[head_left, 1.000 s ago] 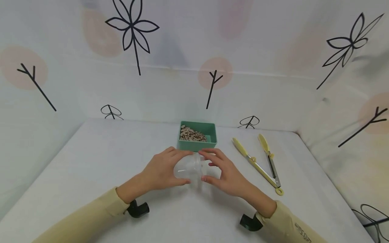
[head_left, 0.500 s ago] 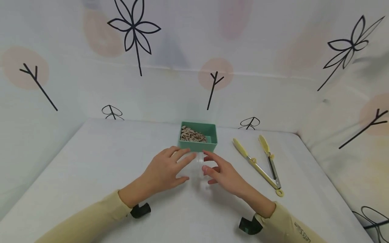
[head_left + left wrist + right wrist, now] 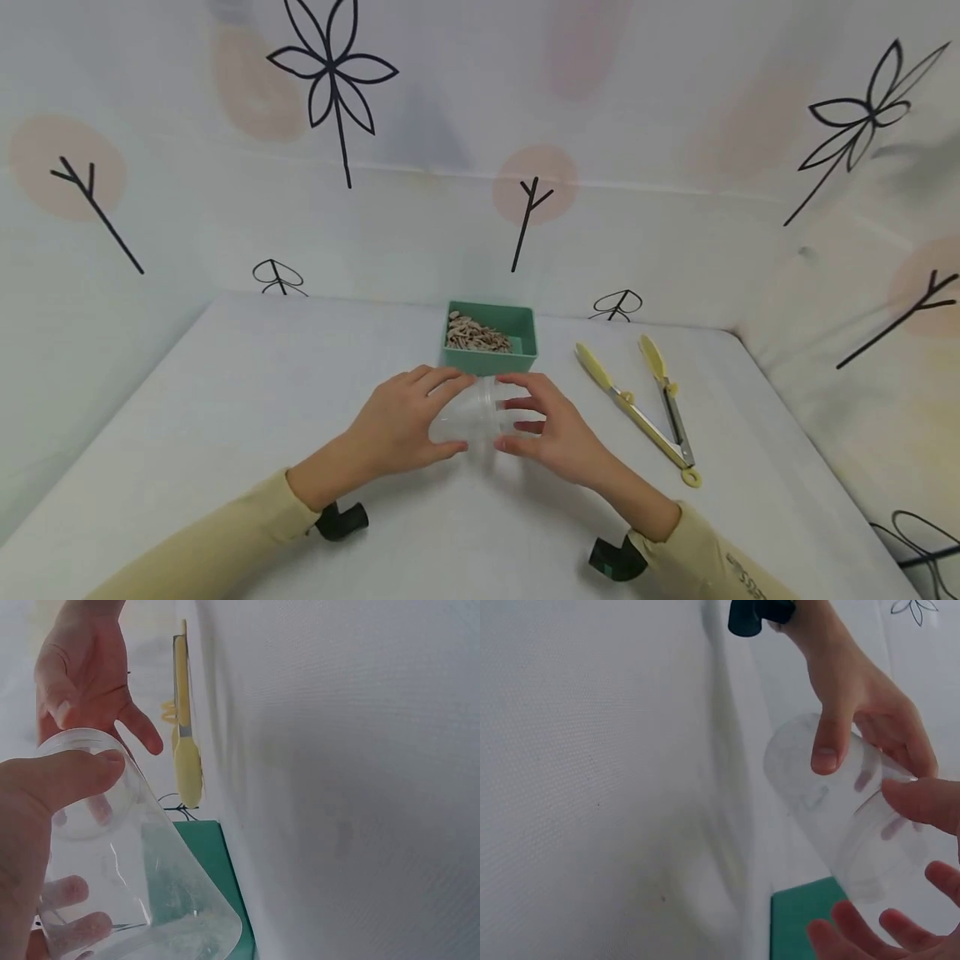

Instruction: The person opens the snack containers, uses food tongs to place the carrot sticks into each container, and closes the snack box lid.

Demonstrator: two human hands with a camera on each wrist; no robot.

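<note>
A clear, see-through plastic jar (image 3: 463,414) is held on its side above the table, its ringed neck end toward the right. My left hand (image 3: 405,417) grips the jar's body, thumb on the near side and fingers round the far side, as the left wrist view also shows. Around the neck end, my right hand (image 3: 558,433) has its fingers spread and loosely bent. In the right wrist view its thumb overlaps the jar's (image 3: 817,795) rim while the other fingers stand apart from it; whether the thumb touches, I cannot tell. Nothing is visible inside the jar.
Just beyond the hands stands a green rectangular box (image 3: 491,364) with small brownish pieces (image 3: 476,333) heaped at its left. Yellow-tipped metal tongs (image 3: 652,427) lie spread on the white table (image 3: 300,375) to the right. A patterned cloth wall (image 3: 420,225) rises behind.
Half a second ago my left fingers were lifted and spread, and the jar was mostly lost to view. Now the left hand holds the jar's body again, and my right fingers have spread wider.
</note>
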